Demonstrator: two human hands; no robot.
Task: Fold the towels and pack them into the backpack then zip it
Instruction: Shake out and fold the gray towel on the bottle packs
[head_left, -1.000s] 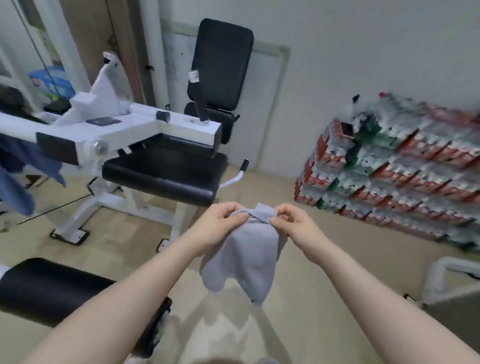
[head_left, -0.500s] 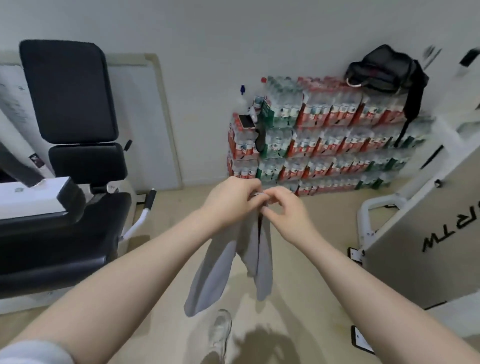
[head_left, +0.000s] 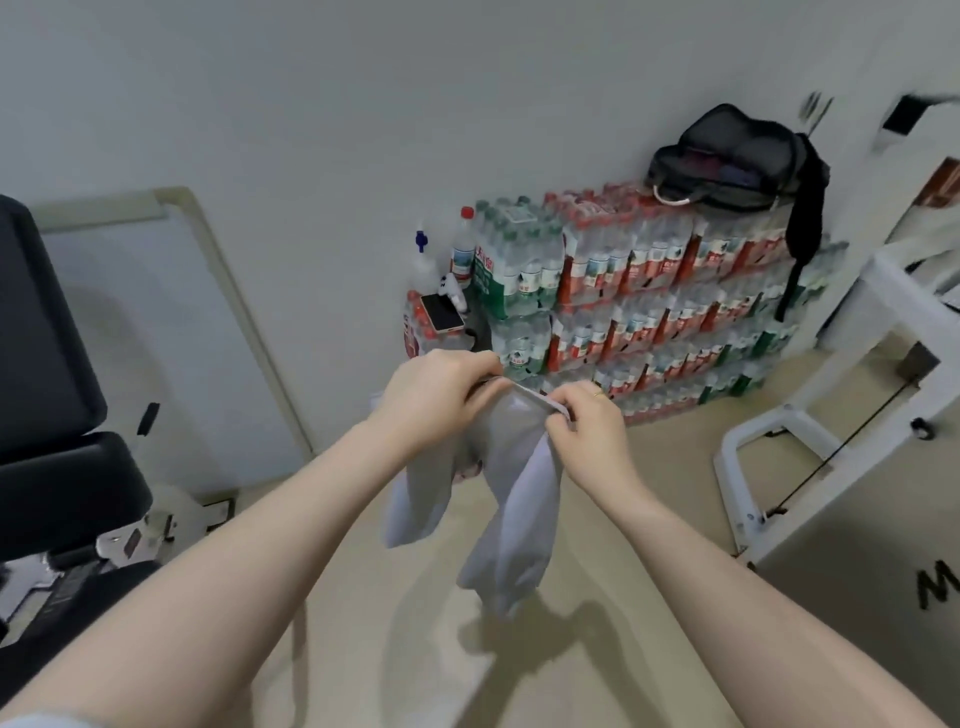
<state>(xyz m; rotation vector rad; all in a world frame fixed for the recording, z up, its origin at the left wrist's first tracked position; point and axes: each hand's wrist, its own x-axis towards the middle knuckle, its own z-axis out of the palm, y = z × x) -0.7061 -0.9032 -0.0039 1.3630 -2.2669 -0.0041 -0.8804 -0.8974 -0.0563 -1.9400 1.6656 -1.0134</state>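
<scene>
Well to the left of the grip, the black padded seat (head_left: 62, 467) of an exercise machine is seen, with a pale board (head_left: 156, 338) leaned on the wall behind it. The towel (head_left: 511, 499) is held in mid-air at its top edge: one corner is pinched in the curled fingers of the left hand (head_left: 436, 395), and the edge just beside it is pinched by the right hand (head_left: 587, 423), so that the grey cloth hangs below both hands in two loose lobes. The folding step is judged to be in hand, with no tidy fold made yet. For the next move, the corners would need to be drawn apart and matched so the cloth is halved squarely.

Beyond the grip, a phone (head_left: 441, 312) is laid on stacked packs of bottled water (head_left: 649, 301) with red and green labels; their print is too small to be read. Up and to the right, a dark backpack (head_left: 737, 156) is rested on that stack, well apart from the towel. At the far right, black lettering (head_left: 935, 584) on a white frame is cut off; only an "M" or "W" shape can be made out.
</scene>
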